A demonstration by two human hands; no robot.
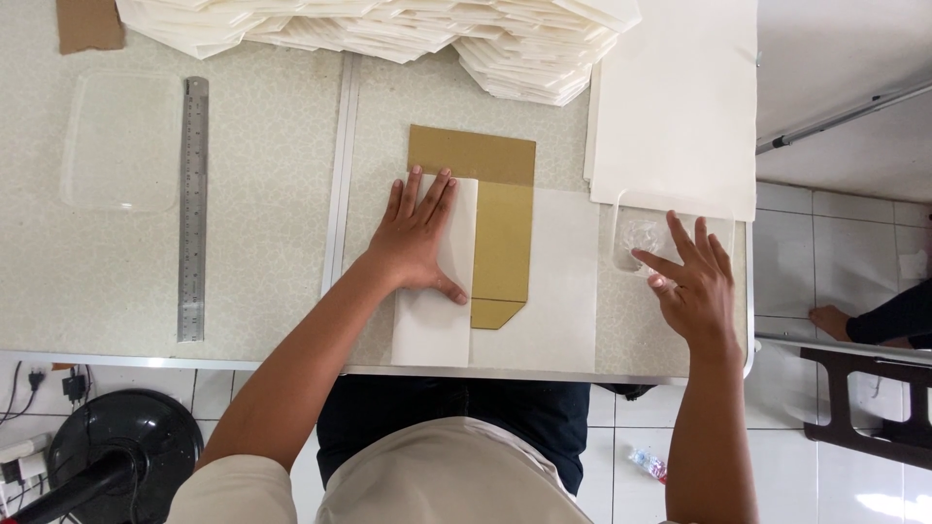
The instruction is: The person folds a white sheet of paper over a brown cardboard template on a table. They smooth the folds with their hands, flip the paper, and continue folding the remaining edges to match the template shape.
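Note:
My left hand [419, 237] lies flat, fingers spread, on the folded-over flap of a white paper sheet [563, 281] near the table's front edge. Under the flap lies a brown cardboard template [503, 223] with a cut corner at its near end. My right hand [691, 281] hovers open over a small clear plastic tub [636, 238] at the right; its index finger reaches toward or into the tub. Neither hand grips anything.
A steel ruler [193, 209] and a clear plastic lid [121, 141] lie on the left. Folded white paper pieces [408, 34] are heaped at the back, beside a stack of white sheets [680, 97]. A fan [107, 456] stands below left. Another person's foot [833, 320] is at right.

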